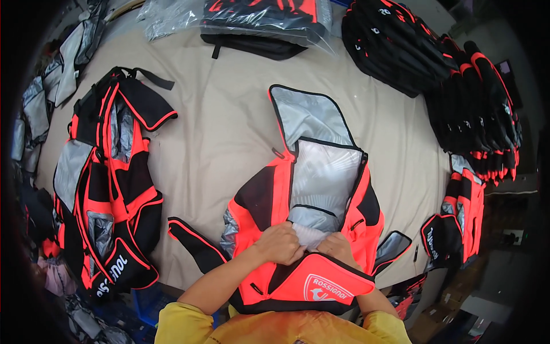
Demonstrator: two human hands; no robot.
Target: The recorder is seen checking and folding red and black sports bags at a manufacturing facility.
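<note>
A bright orange-red and black backpack (361, 226) lies open in front of me, its silver-lined top flap (309, 114) folded out away from me. Just inside the mouth, my left hand (280, 243) is closed, knuckles up, on the whitish, crinkled lining (309, 234). My right hand (338, 249) reaches in a little to the right, fingers curled down at the same lining; its fingertips are hidden in the bag. The front flap (321, 281), with a white printed emblem, lies against my forearms. A grey inner pocket with a black edge (316, 210) shows beyond my hands.
On the left lies another open backpack (114, 195) in the same colours. Bags in clear plastic (258, 20) sit at the far edge. Several black backpacks (395, 43) are stacked at the far right, with another orange-red bag (458, 212) below. Beige cloth (200, 114) covers the table.
</note>
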